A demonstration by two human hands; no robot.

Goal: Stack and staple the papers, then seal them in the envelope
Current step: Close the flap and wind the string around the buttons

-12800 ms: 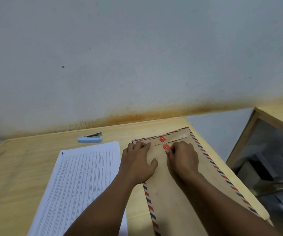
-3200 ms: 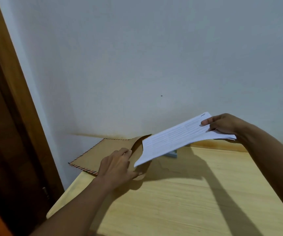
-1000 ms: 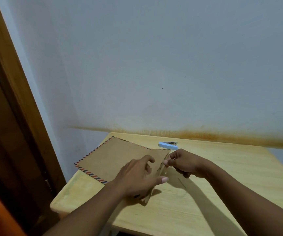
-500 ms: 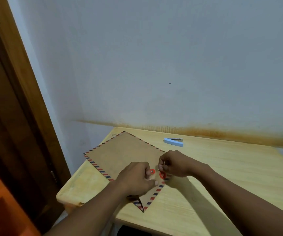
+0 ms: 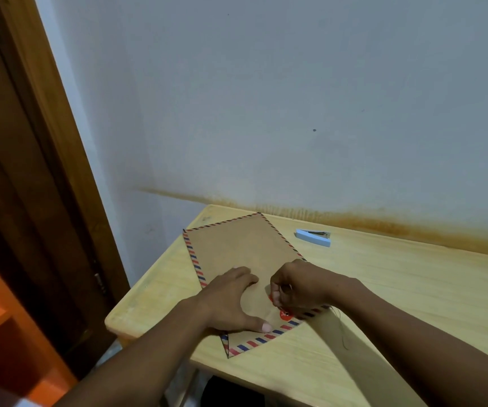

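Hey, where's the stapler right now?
In the head view, the blue stapler lies on the table near the wall, just right of the far corner of the envelope.

Matt paper, wood, plastic
Envelope (image 5: 236, 254) matt brown kraft paper; bench (image 5: 398, 289) smooth pale wood; stapler (image 5: 313, 237) smooth blue plastic, metal top.

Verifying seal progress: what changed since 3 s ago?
The papers the right hand held are out of sight; the envelope lies flat, flap closed. Right hand now pinches the string at the red discs; left hand presses the envelope down. Stapler unmoved.
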